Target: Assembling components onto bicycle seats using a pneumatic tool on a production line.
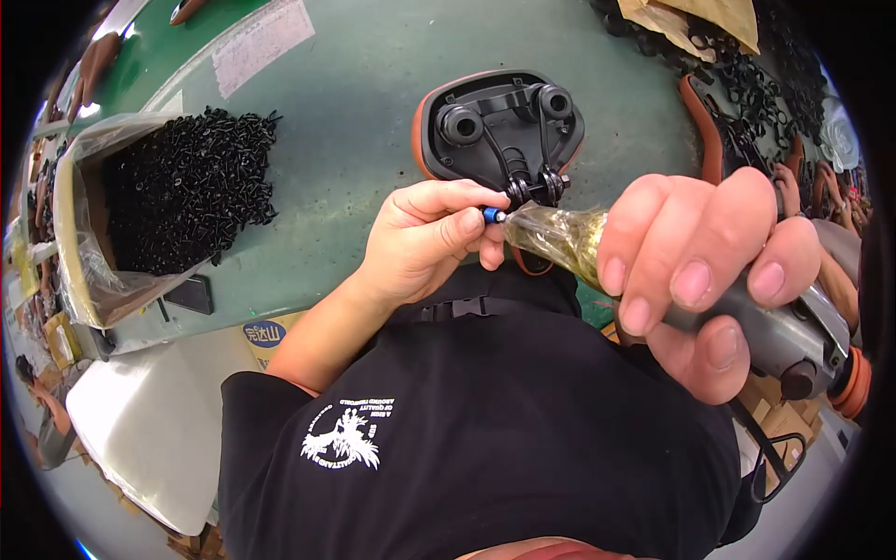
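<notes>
A bicycle saddle (504, 121) lies upside down on the table, its black underside, springs and clamp facing up and an orange-brown edge showing. My right hand (700, 252) is closed around a grey power screwdriver (779, 327) whose front is wrapped in clear, yellowish plastic (560, 238). The wrapped nose points left, just in front of the saddle clamp (537, 187). At its tip, my left hand (429, 229) pinches a small blue-collared bit (493, 215) between thumb and fingers. Whether a fastener sits in those fingers is hidden.
At the left stands a plastic-lined box (79, 233) with a heap of black screws (196, 187). Another saddle (705, 121) and many black parts (756, 93) lie at the right, below brown paper (700, 23). Another person's hand (789, 191) shows at the right.
</notes>
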`<state>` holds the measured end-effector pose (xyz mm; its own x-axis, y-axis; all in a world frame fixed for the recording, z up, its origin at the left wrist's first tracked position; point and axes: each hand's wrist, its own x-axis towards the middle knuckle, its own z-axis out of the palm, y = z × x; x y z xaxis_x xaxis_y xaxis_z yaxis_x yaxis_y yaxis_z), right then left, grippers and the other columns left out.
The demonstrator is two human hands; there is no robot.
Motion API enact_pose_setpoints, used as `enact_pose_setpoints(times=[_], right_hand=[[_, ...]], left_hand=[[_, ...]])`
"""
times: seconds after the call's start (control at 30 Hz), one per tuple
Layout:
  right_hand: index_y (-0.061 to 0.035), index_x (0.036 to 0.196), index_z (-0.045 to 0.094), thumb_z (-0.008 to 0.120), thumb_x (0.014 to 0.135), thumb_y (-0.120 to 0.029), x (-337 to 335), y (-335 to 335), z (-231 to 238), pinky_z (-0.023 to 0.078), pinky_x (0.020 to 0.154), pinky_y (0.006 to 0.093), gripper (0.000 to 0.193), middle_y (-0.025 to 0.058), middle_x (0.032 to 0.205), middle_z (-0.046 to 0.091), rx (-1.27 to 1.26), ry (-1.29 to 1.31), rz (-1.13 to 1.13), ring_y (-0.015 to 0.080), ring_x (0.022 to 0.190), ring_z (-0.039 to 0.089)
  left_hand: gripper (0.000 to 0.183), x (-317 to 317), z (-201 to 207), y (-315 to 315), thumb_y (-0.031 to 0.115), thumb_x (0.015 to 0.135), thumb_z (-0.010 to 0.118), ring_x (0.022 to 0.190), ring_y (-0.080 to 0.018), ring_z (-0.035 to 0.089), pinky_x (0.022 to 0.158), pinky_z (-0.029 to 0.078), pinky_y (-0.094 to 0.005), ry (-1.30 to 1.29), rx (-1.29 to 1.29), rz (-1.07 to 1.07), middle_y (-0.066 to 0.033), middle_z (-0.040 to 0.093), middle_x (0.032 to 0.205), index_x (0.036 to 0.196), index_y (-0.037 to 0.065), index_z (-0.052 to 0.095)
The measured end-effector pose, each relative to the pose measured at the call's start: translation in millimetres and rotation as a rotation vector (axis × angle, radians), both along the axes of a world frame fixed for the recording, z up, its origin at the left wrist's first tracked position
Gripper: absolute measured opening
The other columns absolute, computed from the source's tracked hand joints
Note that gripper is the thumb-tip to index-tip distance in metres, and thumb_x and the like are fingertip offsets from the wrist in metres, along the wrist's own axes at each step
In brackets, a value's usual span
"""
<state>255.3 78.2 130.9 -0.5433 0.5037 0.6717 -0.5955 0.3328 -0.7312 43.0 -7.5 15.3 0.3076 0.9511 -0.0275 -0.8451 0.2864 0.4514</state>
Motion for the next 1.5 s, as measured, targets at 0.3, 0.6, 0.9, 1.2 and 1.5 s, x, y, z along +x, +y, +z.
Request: enact_pose_setpoints(times=[0.3,0.6,0.9,1.2,1.5], right_hand=[[-0.0103,0.131,0.048,0.064,0.098,-0.011,-5,11,2,0.058,0.075,0.0364,0.037,0.0122,0.116,0.058,0.035,0.049,-0.041,0.0177,0.08,0.068],[-0.0112,0.141,0.046,0.058,0.1,-0.012,-5,11,-4,0.054,0.074,0.0378,0.043,0.0138,0.121,0.056,0.122,-0.012,-0.145,0.0173,0.077,0.063],[-0.0135,0.143,0.048,0.051,0.097,-0.006,-20,14,-19,0.053,0.077,0.0462,0.046,0.0168,0.118,0.057,0.078,-0.147,-0.197,0.0223,0.079,0.063],[-0.0081,0.133,0.05,0.051,0.095,-0.005,-57,17,-49,0.055,0.077,0.0507,0.038,0.0228,0.112,0.059,0.085,-0.146,-0.243,0.0259,0.077,0.062],[-0.016,0.128,0.044,0.061,0.102,-0.013,-75,11,-68,0.058,0.074,0.0475,0.031,0.0131,0.109,0.055,0.183,-0.291,-0.304,0.024,0.073,0.064]], left_hand=[[0.027,-7,11,7,0.014,0.11,0.058,0.072,-0.0175,0.071,0.068,0.057,-0.0297,0.446,0.067,-0.12,-0.0149,0.071,0.1,0.113,-0.009,0.071],[0.065,-31,-19,65,0.01,0.072,0.088,0.113,-0.0327,0.066,0.096,0.054,-0.0397,1.694,0.837,0.807,-0.0167,0.066,0.126,0.131,-0.003,0.063],[0.049,-20,-43,74,0.022,0.071,0.09,0.071,-0.0251,0.071,0.062,0.059,-0.0327,1.713,0.781,0.811,-0.0045,0.07,0.099,0.112,0.01,0.068],[0.044,-25,-60,67,0.018,0.067,0.084,0.099,-0.0299,0.069,0.083,0.059,-0.0409,1.639,0.691,0.89,-0.0065,0.07,0.097,0.108,0.01,0.07],[0.05,-27,-77,61,0.014,0.062,0.09,0.102,-0.0317,0.067,0.09,0.056,-0.0418,1.448,0.568,0.986,-0.0096,0.071,0.104,0.108,0.007,0.071]])
